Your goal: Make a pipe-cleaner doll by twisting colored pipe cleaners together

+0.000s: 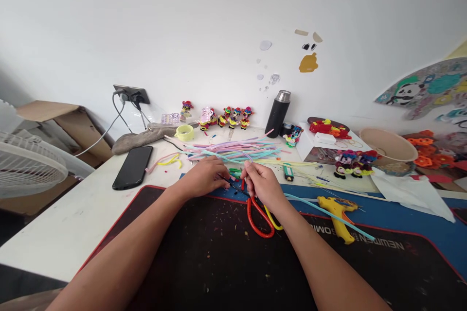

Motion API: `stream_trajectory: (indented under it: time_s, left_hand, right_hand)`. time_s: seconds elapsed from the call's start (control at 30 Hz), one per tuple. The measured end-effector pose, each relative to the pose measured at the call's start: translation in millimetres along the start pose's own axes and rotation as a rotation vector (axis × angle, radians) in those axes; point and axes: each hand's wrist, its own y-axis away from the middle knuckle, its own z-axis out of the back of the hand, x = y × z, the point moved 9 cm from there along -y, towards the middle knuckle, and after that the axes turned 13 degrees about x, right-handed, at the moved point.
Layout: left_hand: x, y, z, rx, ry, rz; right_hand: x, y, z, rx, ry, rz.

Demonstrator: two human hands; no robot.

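Frame centre: left hand (206, 178) and right hand (261, 185) meet over the far edge of the black desk mat with red border (204, 252), fingers of both curled and pinched on small green and red pipe-cleaner pieces (235, 174); exact grip is too small to resolve. Red-handled scissors (260, 217) lie just below the right hand, touching the mat. A loose pile of pastel pipe cleaners (237, 150) sits just above the hands; yellow glue gun (337, 210) right of centre, black smartphone (133, 167) left.
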Motion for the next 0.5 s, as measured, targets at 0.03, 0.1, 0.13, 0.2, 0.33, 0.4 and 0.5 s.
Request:
stream_trajectory:
  time_s: [0.03,0.1,0.13,0.2,0.33,0.4,0.5]
  left_hand:
    - [-1,0,0.5,0.001,-0.002,0.001]
    - [-1,0,1.1,0.012,0.004,0.009]
    - [-1,1,1.0,0.022,0.011,0.019]
    - [1,2,0.1,0.048,0.019,0.048]
    - [9,5,-0.5,0.045,0.025,0.116]
    - [14,4,2.5,-0.024,0.024,0.153]
    - [14,0,0.8,-0.084,-0.037,0.15]
  right_hand:
    - [0,0,0,-0.001,-0.001,0.003]
    - [-1,0,1,-0.002,-0.003,0.007]
    - [-1,0,1,-0.001,-0.004,0.007]
    - [-2,-1,1,-0.001,-0.008,0.007]
    - [-3,0,2,-0.003,-0.018,0.006]
    - [-3,-1,1,0.0,-0.019,0.006]
    - [-3,-1,1,0.003,-0.014,0.01]
